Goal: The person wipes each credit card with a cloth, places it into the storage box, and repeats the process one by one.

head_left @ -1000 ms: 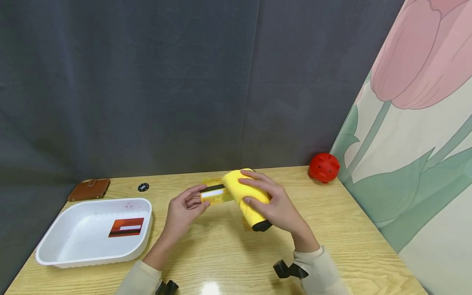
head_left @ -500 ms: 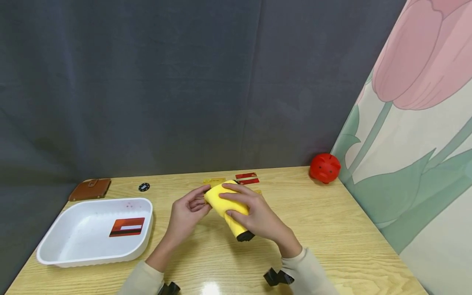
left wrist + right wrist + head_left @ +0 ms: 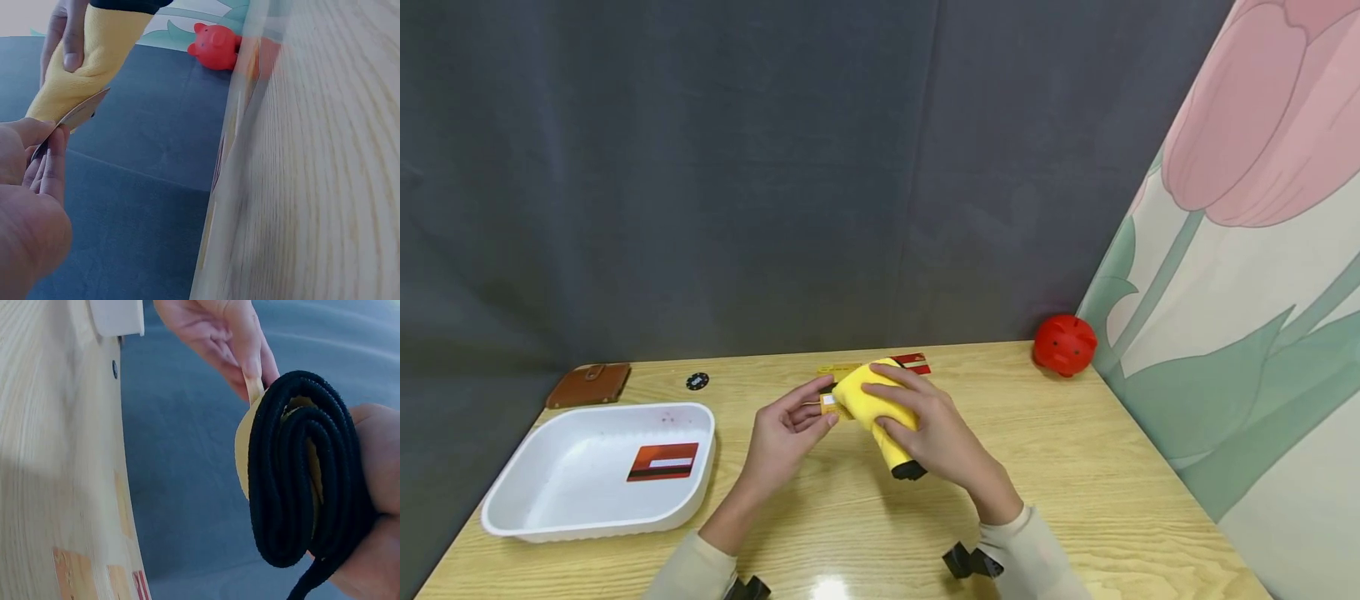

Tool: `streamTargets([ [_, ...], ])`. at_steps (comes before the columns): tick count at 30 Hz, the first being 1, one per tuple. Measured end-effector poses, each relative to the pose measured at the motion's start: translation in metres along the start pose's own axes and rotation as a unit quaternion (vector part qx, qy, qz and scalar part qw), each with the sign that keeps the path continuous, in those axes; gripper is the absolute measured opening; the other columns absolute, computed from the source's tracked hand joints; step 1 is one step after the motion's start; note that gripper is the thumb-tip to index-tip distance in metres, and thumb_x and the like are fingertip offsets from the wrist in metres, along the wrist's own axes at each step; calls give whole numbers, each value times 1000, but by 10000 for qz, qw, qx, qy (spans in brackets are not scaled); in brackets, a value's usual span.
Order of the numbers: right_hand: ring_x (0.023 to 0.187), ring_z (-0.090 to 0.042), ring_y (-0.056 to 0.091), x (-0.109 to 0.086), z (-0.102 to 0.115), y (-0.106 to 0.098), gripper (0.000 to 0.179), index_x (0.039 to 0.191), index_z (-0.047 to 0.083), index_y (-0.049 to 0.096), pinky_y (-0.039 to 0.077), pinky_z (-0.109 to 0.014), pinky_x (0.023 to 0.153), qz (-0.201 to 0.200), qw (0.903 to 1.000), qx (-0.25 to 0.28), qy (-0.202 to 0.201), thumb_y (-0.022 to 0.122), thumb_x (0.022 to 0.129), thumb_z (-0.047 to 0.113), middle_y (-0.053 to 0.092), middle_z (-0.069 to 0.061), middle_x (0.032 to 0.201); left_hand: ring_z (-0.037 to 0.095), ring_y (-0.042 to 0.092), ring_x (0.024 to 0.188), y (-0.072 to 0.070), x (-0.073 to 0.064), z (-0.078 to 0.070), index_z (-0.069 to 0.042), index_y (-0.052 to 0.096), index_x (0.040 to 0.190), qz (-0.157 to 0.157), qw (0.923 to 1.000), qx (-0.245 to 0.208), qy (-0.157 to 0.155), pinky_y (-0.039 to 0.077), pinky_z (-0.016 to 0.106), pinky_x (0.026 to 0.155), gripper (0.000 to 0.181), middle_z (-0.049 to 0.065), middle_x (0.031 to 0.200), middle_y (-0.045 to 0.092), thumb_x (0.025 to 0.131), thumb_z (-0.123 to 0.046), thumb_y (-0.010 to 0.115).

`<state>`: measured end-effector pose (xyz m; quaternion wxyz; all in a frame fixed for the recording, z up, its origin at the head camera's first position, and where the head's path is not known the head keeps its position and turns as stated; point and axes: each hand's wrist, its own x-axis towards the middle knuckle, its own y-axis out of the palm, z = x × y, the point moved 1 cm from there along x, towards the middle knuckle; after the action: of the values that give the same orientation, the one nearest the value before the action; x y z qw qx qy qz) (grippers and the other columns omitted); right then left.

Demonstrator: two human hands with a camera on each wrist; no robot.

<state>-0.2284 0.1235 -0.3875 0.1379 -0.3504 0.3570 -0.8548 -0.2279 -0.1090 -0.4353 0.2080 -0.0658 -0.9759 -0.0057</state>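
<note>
Within the right grip [image 3: 936,425], rolled yellow cloth [image 3: 867,402], black-edged.

A light wooden table [image 3: 1120,467] with visible grain spreads across the head view, a bright glare spot at its 6 o'clock. On it, round its middle, a white tray [image 3: 568,493] sits at 9 o'clock, a brown wallet [image 3: 589,385] just beyond it at 10, a black chip [image 3: 697,381] near 11, a yellow card [image 3: 835,368] at 12, a partly covered red card [image 3: 917,364] towards 1, and a red piggy bank [image 3: 1064,345] at 2. The right wrist view shows two more yellow cards [image 3: 74,576] towards 7 o'clock.
</note>
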Motion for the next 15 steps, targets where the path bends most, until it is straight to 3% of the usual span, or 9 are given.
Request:
streamTargets([
  [6, 138, -29, 57, 0, -15, -11, 45, 132, 13, 71, 58, -45, 99, -301, 9995, 48, 111, 79, 89, 3, 59, -5, 150, 5, 74, 101, -1, -1, -7, 1, 63, 138, -85, 9997, 36, -233, 62, 24, 88, 51, 24, 133, 67, 90, 3, 76],
  [11, 141, -32, 55, -3, -25, -28, 46, 132, 13, 71, 57, -49, 102, -563, 9979, -133, 286, 79, 88, 2, 58, -6, 150, 5, 74, 99, -12, -5, -15, -2, 63, 140, -94, 9980, 280, -560, 62, 22, 86, 52, 26, 130, 68, 90, -2, 77],
  [15, 139, -31, 56, -7, -33, -44, 48, 133, 16, 71, 56, -32, 102, -759, 9957, -120, 510, 80, 88, 2, 58, -4, 151, 3, 73, 100, -34, -10, -25, -5, 63, 140, -273, 9966, 615, -467, 62, 21, 85, 51, 18, 130, 70, 91, -3, 77],
])
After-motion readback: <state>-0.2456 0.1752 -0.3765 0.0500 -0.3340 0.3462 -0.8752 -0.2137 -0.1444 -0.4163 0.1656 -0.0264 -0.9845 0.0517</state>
